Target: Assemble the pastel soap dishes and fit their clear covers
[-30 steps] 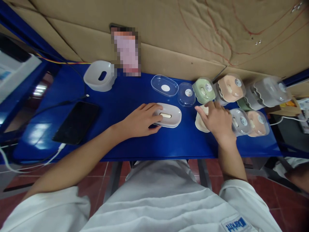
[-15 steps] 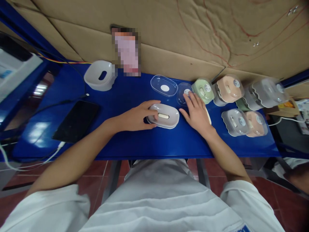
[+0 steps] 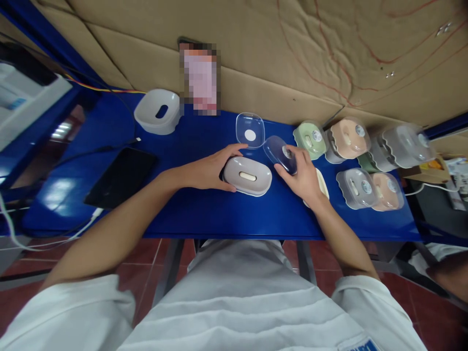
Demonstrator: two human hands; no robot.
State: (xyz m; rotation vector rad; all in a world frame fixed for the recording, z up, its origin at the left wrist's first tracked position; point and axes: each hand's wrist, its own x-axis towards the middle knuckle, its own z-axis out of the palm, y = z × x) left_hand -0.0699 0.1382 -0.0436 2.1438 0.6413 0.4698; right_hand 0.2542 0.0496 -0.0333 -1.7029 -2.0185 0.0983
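Observation:
A grey oval dish [image 3: 261,179] with a cream bar in its middle slot sits on the blue table. My left hand [image 3: 214,171] grips its left end, thumb on the near side and fingers on the far side. In my right hand [image 3: 306,178] is a clear plastic lid [image 3: 274,150] with a round label, tilted up just beyond the dish's right end. Another clear lid [image 3: 249,122] with a white round sticker lies behind the dish. Partly hidden under my right wrist is a cream-coloured piece [image 3: 322,184].
Lidded boxes in green [image 3: 307,134], peach [image 3: 347,139] and grey [image 3: 358,187] stand at the right, some stacked. A grey container [image 3: 158,122] with a slot stands back left. A black tablet [image 3: 120,178] and cables lie left. Cardboard [image 3: 256,92] lines the back.
My right hand has closed on the clear lid and tilted it up off the table. My left fingers have moved from the dish's top to its outer sides.

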